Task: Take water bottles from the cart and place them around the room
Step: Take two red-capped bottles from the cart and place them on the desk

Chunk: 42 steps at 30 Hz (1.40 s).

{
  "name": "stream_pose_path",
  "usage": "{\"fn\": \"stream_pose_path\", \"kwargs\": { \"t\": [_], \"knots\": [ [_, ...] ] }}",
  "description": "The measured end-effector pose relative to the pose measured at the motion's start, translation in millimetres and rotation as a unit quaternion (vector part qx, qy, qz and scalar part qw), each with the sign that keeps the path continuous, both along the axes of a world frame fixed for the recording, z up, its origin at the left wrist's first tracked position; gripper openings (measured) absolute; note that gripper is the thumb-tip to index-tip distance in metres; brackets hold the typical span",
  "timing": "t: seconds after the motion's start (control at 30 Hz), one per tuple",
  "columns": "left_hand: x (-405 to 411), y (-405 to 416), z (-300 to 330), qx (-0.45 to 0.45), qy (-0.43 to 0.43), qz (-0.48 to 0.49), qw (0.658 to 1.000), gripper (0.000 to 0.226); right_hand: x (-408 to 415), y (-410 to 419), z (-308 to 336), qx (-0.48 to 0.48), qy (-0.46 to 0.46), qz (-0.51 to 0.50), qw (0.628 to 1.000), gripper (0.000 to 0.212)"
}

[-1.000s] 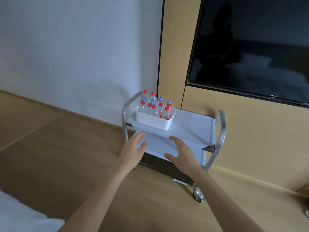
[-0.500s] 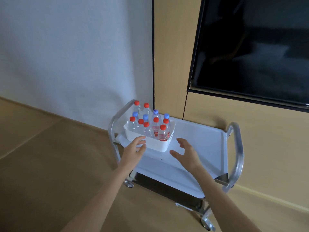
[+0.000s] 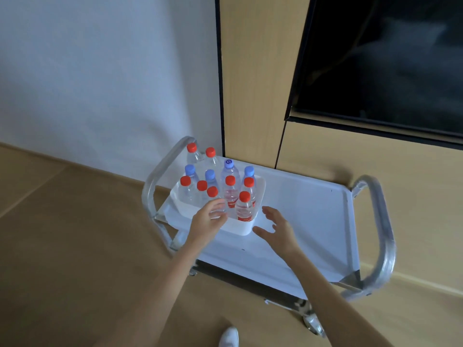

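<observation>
step: reach for water bottles [image 3: 220,184] in white bin [image 3: 240,227], centre frame on cart [image 3: 313,209] | left hand [image 3: 206,221] fingers relaxed at bin's near rim, holding nothing | right hand [image 3: 278,229] spread wide, empty | advice: grip nearest red-capped bottle [image 3: 244,209] by the body, lift straight up.

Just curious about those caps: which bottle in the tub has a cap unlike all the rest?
The bottle in the back-middle of the white tub: its pale cap bears a dark blue swirl, while the others are plain red or plain blue.

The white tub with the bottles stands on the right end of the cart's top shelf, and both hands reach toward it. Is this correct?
Not quite. The head view shows the white tub on the left end of the cart's top shelf. The left hand and right hand do reach toward it.
</observation>
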State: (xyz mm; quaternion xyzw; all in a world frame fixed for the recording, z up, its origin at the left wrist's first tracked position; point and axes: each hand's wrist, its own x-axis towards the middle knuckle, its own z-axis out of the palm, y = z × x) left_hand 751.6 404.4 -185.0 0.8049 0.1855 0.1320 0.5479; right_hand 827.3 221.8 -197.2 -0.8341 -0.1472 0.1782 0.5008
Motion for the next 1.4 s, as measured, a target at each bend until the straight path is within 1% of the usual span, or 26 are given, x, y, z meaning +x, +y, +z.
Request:
{"fn": "stream_pose_path", "kwargs": {
  "t": [0.13, 0.23, 0.33, 0.47, 0.63, 0.87, 0.97, 1.2, 1.4],
  "knots": [
    [31.0, 12.3, -16.4, -0.028, -0.011, -0.046, 0.998, 0.036, 23.6, 19.2, -8.8, -0.003, -0.005, -0.016, 1.000, 0.061],
    [47.6, 16.9, -24.3, -0.069, -0.021, -0.076, 0.994, 0.040, 35.7, 31.6, -17.7, -0.012, -0.001, -0.026, 1.000, 0.062],
    [61.7, 21.1, -32.2, -0.093, -0.013, -0.090, 0.992, 0.045, 43.3, 41.5, -26.2, -0.015, 0.013, -0.030, 0.999, 0.065],
    [73.6, 23.9, -44.5, -0.105, -0.003, -0.102, 0.989, 0.043, 46.1, 48.4, -36.0, -0.018, 0.026, -0.032, 0.999, 0.063],
    [86.7, 21.7, -53.0, -0.074, 0.012, -0.106, 0.992, 0.043, 55.4, 49.4, -53.5, -0.009, 0.052, -0.039, 0.998, 0.063],
    [99.8, 17.3, -58.6, -0.043, 0.027, -0.111, 0.993, 0.044, 66.8, 48.3, -63.4, 0.007, 0.060, -0.029, 0.998, 0.065],
    [101.8, 17.6, -59.7, -0.042, 0.047, -0.111, 0.992, 0.043, 69.8, 48.1, -64.7, 0.010, 0.050, -0.024, 0.998, 0.062],
    [104.7, 13.7, -60.5, -0.036, 0.063, -0.106, 0.992, 0.033, 74.8, 42.9, -65.3, 0.009, 0.032, -0.005, 0.999, 0.057],
    [102.4, 9.0, -58.8, -0.066, 0.037, -0.068, 0.995, 0.027, 77.9, 33.5, -60.1, 0.014, 0.033, -0.002, 0.999, 0.056]
  ]
}}
